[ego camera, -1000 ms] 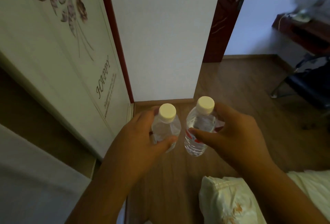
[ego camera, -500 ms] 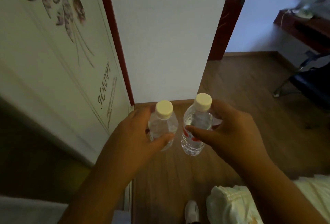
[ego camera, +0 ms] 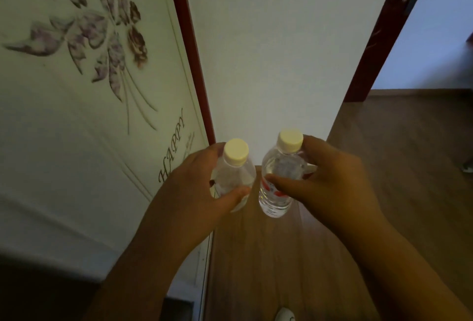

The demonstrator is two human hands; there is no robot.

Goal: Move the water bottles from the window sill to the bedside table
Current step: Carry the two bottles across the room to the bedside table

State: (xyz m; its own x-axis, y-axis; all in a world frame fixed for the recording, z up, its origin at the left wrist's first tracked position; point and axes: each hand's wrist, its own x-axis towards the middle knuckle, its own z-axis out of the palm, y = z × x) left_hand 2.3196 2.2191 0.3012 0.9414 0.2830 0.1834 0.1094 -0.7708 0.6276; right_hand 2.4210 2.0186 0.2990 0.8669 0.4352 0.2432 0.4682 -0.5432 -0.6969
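I carry two clear water bottles with cream caps upright above the wooden floor. My left hand grips the left bottle round its body, thumb across the front. My right hand grips the right bottle, which has a red and white label, with the thumb pressed on the label. The bottles stand side by side, a small gap between them. Neither the window sill nor the bedside table is in view.
A pale wardrobe door with a flower print and the word HAPPY runs along the left. A white wall with a dark red frame is ahead, a doorway opens at the right. Wooden floor lies below, a shoe tip at the bottom.
The view has moved forward and tilted up: the cream bedding at the bottom right is gone, the chair and desk at the right have left the frame. Both hands keep their bottles.
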